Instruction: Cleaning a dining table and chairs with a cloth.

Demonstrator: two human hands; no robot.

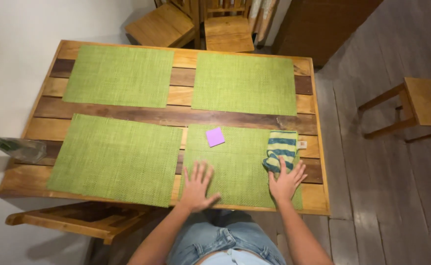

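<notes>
At the near right placemat (235, 162) — left hand (197, 187) flat, open, holding nothing | right hand (285, 181) open, fingertips touching striped cloth (280, 148) | four mats laid — purple square (215, 137) loose.

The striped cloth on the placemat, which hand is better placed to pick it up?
Probably the right hand: its fingers already touch the near edge of the striped cloth. The left hand lies flat on the green placemat, farther away.
</notes>
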